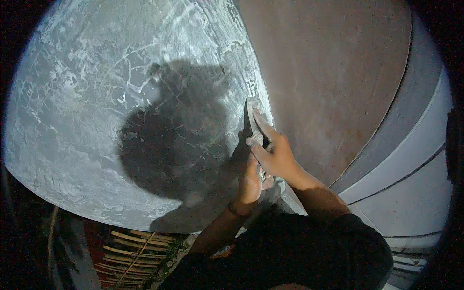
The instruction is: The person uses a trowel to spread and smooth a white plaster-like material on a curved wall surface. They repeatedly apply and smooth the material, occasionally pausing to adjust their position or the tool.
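Note:
My right hand (279,153) is closed around a slim, dusty grey-white tool (252,107), its fingers stretched along it and its thumb across it. The tool's flat rounded tip lies at the right edge of a large grey wall panel (82,121) streaked with white filler; its exact kind is hard to make out. Just below, my left hand (250,181) grips the tool's lower part, close against my right hand. The fingers of my left hand are partly hidden, and pale dust coats the fingertips.
A brown panel (328,72) borders the grey one on the right, followed by grey and white wall bands (401,150). My shadow (179,130) darkens the grey panel's middle. Wooden or bamboo slats (133,253) show at lower left beside a hanging cord (51,237).

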`<state>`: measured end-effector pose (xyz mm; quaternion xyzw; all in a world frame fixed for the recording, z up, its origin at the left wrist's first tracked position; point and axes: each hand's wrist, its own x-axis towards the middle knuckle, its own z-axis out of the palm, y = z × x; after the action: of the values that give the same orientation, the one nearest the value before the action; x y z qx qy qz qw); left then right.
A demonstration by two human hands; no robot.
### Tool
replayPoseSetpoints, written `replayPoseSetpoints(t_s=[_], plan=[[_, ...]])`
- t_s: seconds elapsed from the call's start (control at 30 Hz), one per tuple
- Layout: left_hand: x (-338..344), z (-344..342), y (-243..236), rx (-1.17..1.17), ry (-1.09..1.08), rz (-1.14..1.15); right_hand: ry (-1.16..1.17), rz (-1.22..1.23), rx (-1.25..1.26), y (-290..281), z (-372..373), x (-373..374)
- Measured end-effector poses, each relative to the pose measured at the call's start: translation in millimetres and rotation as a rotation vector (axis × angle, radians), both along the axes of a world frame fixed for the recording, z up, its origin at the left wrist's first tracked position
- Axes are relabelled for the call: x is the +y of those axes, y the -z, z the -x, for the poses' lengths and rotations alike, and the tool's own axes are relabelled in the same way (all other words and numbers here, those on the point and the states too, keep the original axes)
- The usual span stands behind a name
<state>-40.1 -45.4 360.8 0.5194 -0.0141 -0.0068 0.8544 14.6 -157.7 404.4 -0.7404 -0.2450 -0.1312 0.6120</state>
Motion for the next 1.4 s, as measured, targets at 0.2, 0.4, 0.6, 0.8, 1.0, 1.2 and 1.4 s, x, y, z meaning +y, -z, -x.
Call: replayPoseSetpoints(t_s=[0.2,0.4,0.6,0.8,1.0,1.2,1.4], plan=[[-8,-3,-7,0.091,0.020,0.125,-0.060,-0.018,0.220,-6,-4,-8],[-5,-11,-14,0.014,0.073,0.065,-0.019,-0.046,0.100,-8,-14,-3],[-4,-14,-14,-0.010,0.069,0.080,-0.033,0.010,0.109,-11,-14,-6],[-5,-15,-12,0.017,0.096,0.047,-0.002,-0.045,-0.014,-16,-14,-8],[2,-19,-13,-0.004,0.133,0.027,-0.054,-0.103,0.035,-14,-16,-7],[-9,-13,-33,0.081,0.011,0.049,-0.044,-0.090,-0.006,-19,-18,-4],[-10,-22,-29,0.140,-0.058,0.040,-0.035,-0.110,-0.047,-17,-15,-5]])
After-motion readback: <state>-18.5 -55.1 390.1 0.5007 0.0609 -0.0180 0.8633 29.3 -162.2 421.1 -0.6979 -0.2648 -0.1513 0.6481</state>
